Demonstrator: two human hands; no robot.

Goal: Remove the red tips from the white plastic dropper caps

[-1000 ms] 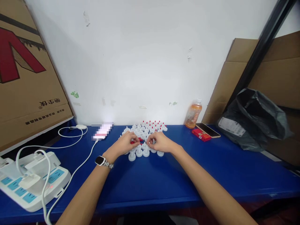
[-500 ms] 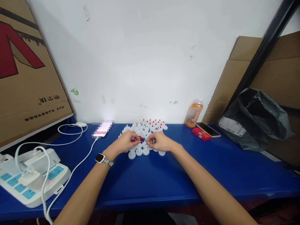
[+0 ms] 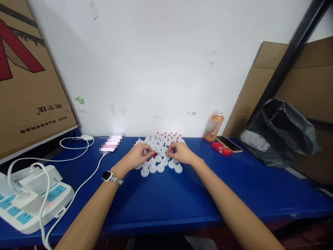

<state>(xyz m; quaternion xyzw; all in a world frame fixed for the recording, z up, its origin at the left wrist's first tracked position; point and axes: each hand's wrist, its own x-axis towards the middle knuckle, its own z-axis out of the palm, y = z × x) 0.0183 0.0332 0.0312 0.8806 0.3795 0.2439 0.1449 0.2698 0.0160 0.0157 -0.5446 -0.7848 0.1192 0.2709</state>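
scuffed white wall behind a blue table, cardboard sheets leaning at right

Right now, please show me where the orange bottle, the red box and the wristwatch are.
orange bottle (image 3: pixel 214 126), head view, middle of its body.
red box (image 3: pixel 221 149), head view, its top face.
wristwatch (image 3: pixel 107 176), head view, its dark face.
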